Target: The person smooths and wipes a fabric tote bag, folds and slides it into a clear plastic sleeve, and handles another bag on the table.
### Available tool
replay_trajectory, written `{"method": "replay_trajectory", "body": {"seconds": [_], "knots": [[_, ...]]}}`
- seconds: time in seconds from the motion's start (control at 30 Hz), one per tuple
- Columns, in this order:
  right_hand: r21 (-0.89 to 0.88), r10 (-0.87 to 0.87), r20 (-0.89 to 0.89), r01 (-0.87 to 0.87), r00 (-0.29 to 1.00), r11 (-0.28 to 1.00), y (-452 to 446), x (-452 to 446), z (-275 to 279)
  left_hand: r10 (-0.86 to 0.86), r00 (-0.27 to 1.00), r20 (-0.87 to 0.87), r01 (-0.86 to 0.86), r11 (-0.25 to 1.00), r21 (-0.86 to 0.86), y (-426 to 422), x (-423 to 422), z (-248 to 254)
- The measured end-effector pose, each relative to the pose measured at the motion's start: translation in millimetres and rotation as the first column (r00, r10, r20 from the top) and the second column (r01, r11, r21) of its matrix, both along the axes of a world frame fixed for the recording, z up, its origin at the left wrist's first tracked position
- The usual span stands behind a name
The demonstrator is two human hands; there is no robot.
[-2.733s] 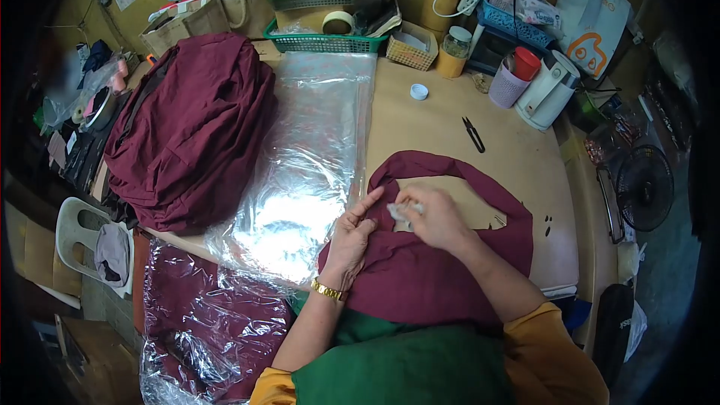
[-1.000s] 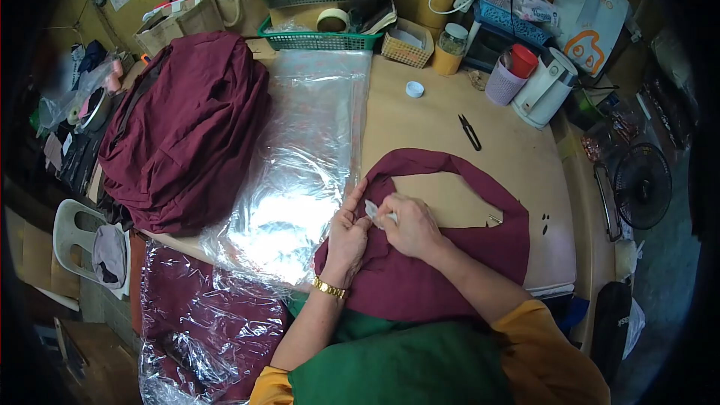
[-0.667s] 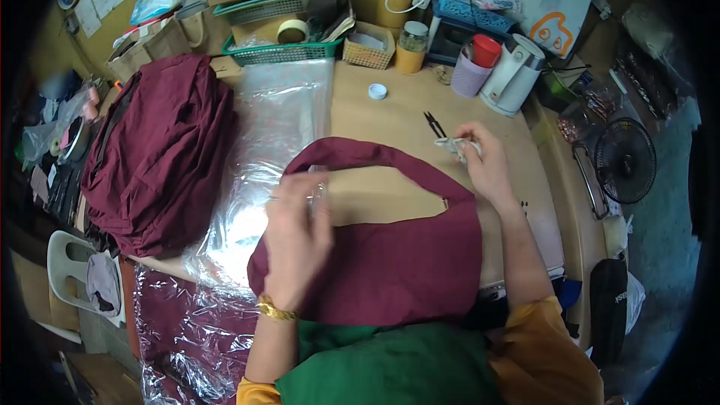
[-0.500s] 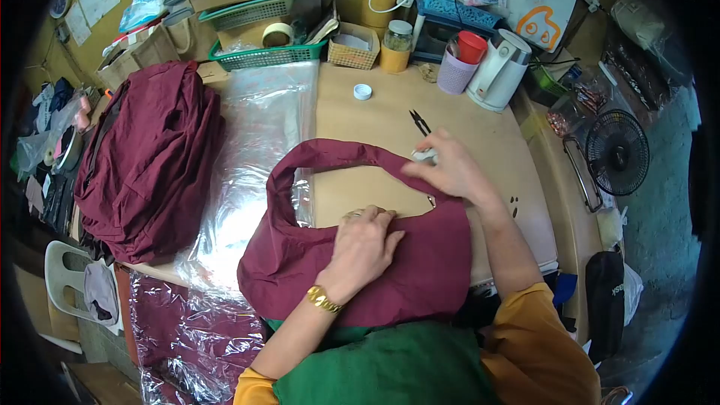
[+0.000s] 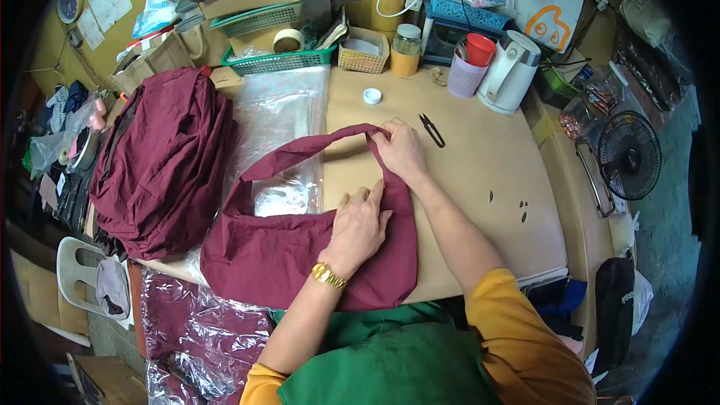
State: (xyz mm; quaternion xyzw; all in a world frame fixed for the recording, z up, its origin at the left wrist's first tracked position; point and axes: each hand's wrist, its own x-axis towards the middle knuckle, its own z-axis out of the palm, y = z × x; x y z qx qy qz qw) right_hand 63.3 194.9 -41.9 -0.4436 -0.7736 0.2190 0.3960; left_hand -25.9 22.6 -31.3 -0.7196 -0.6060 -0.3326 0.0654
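Observation:
A maroon cloth shoulder bag (image 5: 300,255) lies on the table in front of me, its wide strap (image 5: 289,154) looped away from me. My left hand (image 5: 360,221), with a gold watch at the wrist, rests flat on the bag's upper edge, fingers stretched out. At the right part of the loop, my right hand (image 5: 397,150) pinches the strap, which bends sharply there. Black thread snips (image 5: 432,130) lie on the table just beyond that hand. Whether the right hand holds anything besides the strap is hidden.
Left stands a pile of maroon cloth bags (image 5: 161,165) beside clear plastic sleeves (image 5: 281,105). Along the back are a green basket (image 5: 277,62), a jar (image 5: 406,49), a purple cup (image 5: 464,77) and a kettle (image 5: 510,75). A white cap (image 5: 372,95) lies mid-table. A fan (image 5: 628,154) stands right.
The bag has shifted left and turned somewhat. My right hand has moved left from near the snips, where a small white thing showed in it, and now grips the strap. My left hand stays on the bag.

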Motion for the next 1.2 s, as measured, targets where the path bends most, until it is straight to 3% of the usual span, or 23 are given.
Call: {"method": "replay_trajectory", "body": {"seconds": [0.07,0.13,0.2,0.27,0.33,0.37,0.4,0.43,0.5,0.57,0.6,0.67,0.7,0.77,0.83,0.93,1.07,1.13,1.2], "knots": [[0.030,-0.004,-0.013,0.005,1.000,1.000,5.1,-4.3,-6.2,0.053,0.979,0.197,-0.008,0.974,-0.226,-0.1,0.3,-14.9],[0.021,-0.084,-0.014,0.084,0.996,0.996,10.8,-2.5,-21.0,0.073,0.973,0.219,-0.022,0.974,-0.224,-6.1,-1.6,-10.0],[0.084,-0.081,0.061,0.076,0.995,0.994,10.1,-1.2,-44.5,0.089,0.986,0.138,-0.068,0.987,-0.148,-11.4,-0.4,-12.1],[0.156,-0.076,0.133,0.055,0.988,0.986,14.0,-1.6,-48.8,0.080,0.996,-0.029,-0.085,0.970,-0.230,-16.3,12.9,-31.5],[0.052,0.027,0.232,-0.041,0.972,0.998,10.7,2.0,-31.1,0.095,0.987,-0.126,-0.115,0.979,-0.168,-21.0,20.7,-35.9],[-0.135,0.108,0.320,-0.068,0.941,0.989,13.5,10.9,-11.7,0.095,0.987,-0.126,-0.116,0.979,-0.168,-21.5,20.8,-36.3],[-0.136,0.109,0.320,-0.068,0.941,0.988,15.6,23.9,-7.7,0.085,0.990,-0.111,-0.106,0.974,-0.202,-22.5,20.6,-36.2],[0.043,0.100,0.238,-0.113,0.966,0.993,17.9,35.8,0.7,0.077,0.992,-0.098,-0.098,0.968,-0.231,-21.6,19.1,-35.8],[0.227,0.108,0.154,-0.141,0.982,0.964,12.6,44.1,15.8,0.075,0.993,-0.096,-0.092,0.977,-0.192,-21.5,17.1,-37.3],[-0.056,0.209,0.020,-0.208,0.978,0.977,-29.2,53.2,46.7,0.066,0.994,-0.089,-0.080,0.983,-0.162,-22.8,17.0,-38.7],[-0.057,0.209,0.024,-0.207,0.978,0.977,-45.4,52.1,34.1,0.058,0.996,-0.075,-0.072,0.975,-0.211,-23.1,17.2,-38.5],[-0.234,0.305,0.070,-0.282,0.950,0.931,-68.1,43.2,2.0,0.054,0.997,-0.057,-0.067,0.964,-0.257,-22.6,17.2,-38.1],[-0.235,0.307,0.071,-0.283,0.949,0.930,-64.1,40.9,-7.0,0.064,0.998,0.000,-0.062,0.976,-0.209,-22.1,16.6,-37.8],[-0.067,0.219,0.173,-0.210,0.960,0.975,-55.7,36.1,-20.8,0.076,0.995,0.058,-0.065,0.985,-0.162,-20.0,15.1,-38.3],[-0.074,0.191,0.196,-0.180,0.962,0.981,-42.6,28.3,-19.7,0.103,0.968,0.228,-0.063,0.982,-0.179,-16.8,13.2,-39.2],[-0.075,0.165,0.252,-0.151,0.954,0.986,-34.8,24.8,-16.7,0.136,0.935,0.328,-0.043,0.960,-0.277,-8.6,12.4,-26.0],[-0.040,0.170,0.203,-0.165,0.964,0.985,-35.3,28.0,-21.0,0.080,0.930,0.360,0.043,0.946,-0.320,-13.8,8.6,-25.9],[-0.024,0.173,0.174,-0.172,0.969,0.985,-36.2,27.7,-28.2,-0.010,0.985,0.173,0.050,0.972,-0.230,-23.7,9.4,-32.2],[0.042,0.172,0.173,-0.182,0.970,0.982,-36.1,29.3,-33.3,0.044,0.985,0.165,0.009,0.952,-0.306,-34.2,18.0,-33.6]]}}
